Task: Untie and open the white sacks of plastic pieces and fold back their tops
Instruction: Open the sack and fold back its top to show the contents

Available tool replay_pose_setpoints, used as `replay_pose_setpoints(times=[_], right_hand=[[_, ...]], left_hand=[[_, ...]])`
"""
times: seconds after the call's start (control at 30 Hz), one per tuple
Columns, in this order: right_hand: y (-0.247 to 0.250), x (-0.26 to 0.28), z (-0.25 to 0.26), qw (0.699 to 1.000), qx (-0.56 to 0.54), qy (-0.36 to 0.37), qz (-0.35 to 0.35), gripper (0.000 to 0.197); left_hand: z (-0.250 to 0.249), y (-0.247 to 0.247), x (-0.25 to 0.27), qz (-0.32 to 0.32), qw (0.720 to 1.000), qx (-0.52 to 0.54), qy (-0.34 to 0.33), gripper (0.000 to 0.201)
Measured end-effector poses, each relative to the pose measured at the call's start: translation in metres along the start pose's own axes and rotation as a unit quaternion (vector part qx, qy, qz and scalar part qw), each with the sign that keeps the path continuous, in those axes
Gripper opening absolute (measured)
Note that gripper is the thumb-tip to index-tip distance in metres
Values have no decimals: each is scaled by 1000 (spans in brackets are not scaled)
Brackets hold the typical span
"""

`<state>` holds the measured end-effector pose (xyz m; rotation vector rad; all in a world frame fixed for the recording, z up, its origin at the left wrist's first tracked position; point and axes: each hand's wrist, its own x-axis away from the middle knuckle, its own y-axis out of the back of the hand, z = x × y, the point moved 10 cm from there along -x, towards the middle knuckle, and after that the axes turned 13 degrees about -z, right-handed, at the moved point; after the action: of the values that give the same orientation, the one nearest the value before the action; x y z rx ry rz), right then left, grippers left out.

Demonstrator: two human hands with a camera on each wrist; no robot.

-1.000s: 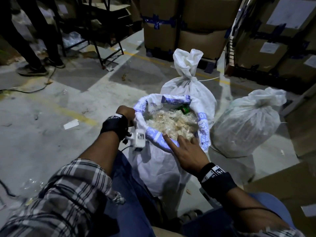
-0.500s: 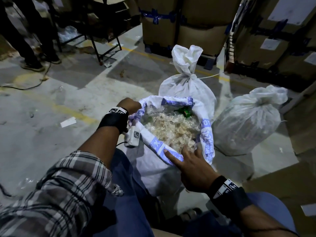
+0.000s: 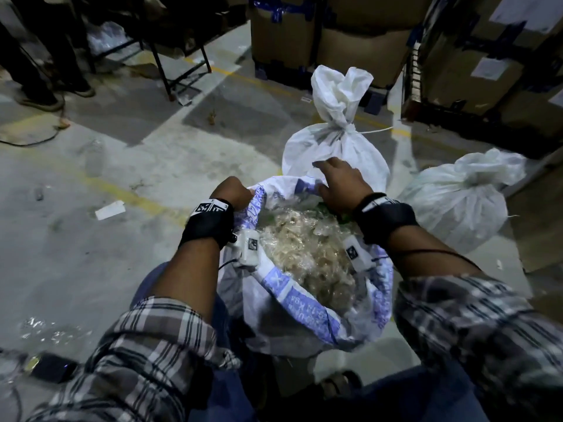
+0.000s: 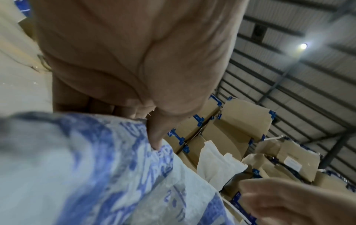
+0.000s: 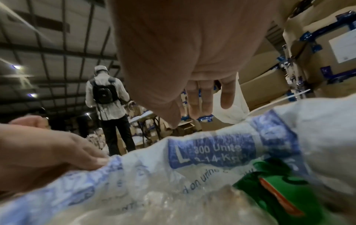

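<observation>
An open white sack (image 3: pixel 292 303) with a blue-printed, folded-back rim stands between my knees, full of pale plastic pieces (image 3: pixel 307 251). A green item (image 5: pixel 279 190) lies at its far side. My left hand (image 3: pixel 233 193) grips the left rim, thumb (image 4: pixel 154 134) pressed on the printed fabric (image 4: pixel 108 167). My right hand (image 3: pixel 341 184) reaches over the far rim (image 5: pixel 212 150), fingers (image 5: pixel 227 97) straight and holding nothing. Behind it stands a tied white sack (image 3: pixel 335 147). Another tied sack (image 3: pixel 457 205) lies to the right.
Taped cardboard boxes (image 3: pixel 365 41) are stacked along the back and right. A metal table frame (image 3: pixel 170 71) and a person's legs (image 3: pixel 36 71) are at the top left. A paper scrap (image 3: pixel 109 210) and a dark flat object (image 3: pixel 51 371) lie on the concrete floor.
My right hand left the sack's near rim and crossed over the pieces to the far rim. The left hand kept its grip on the left rim.
</observation>
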<state>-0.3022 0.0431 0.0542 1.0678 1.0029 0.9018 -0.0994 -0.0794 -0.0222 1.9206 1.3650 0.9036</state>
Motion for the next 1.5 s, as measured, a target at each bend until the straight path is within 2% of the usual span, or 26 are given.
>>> replay_pose_setpoints(times=[0.1,0.2,0.3,0.4,0.43,0.5,0.57,0.6,0.7,0.83,0.87,0.97,1.1,1.13,1.17,1.23,1.27,1.3,1.37,1.43,1.47,1.5], right_hand=[[-35,-23,-2,997,48,-6,68,53],[-50,-34,-13,995,21,-50,81,44],[-57,-38,-32,987,-70,-113,88,35],[-63,-35,-44,942,-240,-213,95,8],[-62,-34,-45,928,-274,-232,96,6],[-68,-33,-35,923,-285,-219,136,18],[-68,-27,-28,923,-278,-215,160,7],[-64,-23,-30,928,-261,-216,152,12],[-36,-10,-47,969,-156,-172,82,49],[-21,47,-66,971,-88,-218,48,61],[-25,61,-67,966,-95,-237,46,62],[-29,90,-53,945,-175,-277,21,60],[-38,95,-42,957,-142,-255,7,31],[-41,95,-45,945,-168,-280,-2,25],[-43,97,-50,917,-235,-323,-14,20],[-50,105,-62,821,-388,-419,-5,16],[-55,110,-65,778,-434,-454,26,22],[-61,114,-65,747,-464,-470,66,27],[-67,118,-67,709,-495,-492,100,27],[-74,116,-72,657,-531,-532,57,24],[-74,114,-73,644,-538,-544,22,21],[-73,112,-75,643,-538,-545,-15,17]], left_hand=[[6,-1,-8,3,998,65,24,57],[13,-2,-13,10,993,109,45,47],[27,-9,-14,48,985,144,79,39],[39,-15,-8,91,964,206,138,41],[42,-18,-6,102,959,219,151,42],[47,-19,-11,104,953,226,172,43],[58,-9,-14,86,960,179,197,42],[63,2,-18,58,965,167,193,40],[71,27,-24,-3,992,24,122,34],[62,35,-25,-22,999,-33,15,34],[58,35,-20,-16,999,-29,9,35],[55,43,-15,-33,998,-15,41,36],[52,48,-4,-45,998,-36,36,41],[54,47,-2,-34,998,-38,43,42],[57,44,-3,-24,997,-48,47,44],[65,45,-1,-12,996,-48,73,49],[69,45,-2,-6,996,-48,78,51],[72,42,-2,2,996,-48,81,51],[82,33,-3,22,994,-7,106,45],[89,27,-6,19,988,71,139,46],[88,23,-6,29,986,73,145,49],[86,22,-7,28,987,72,139,52]])
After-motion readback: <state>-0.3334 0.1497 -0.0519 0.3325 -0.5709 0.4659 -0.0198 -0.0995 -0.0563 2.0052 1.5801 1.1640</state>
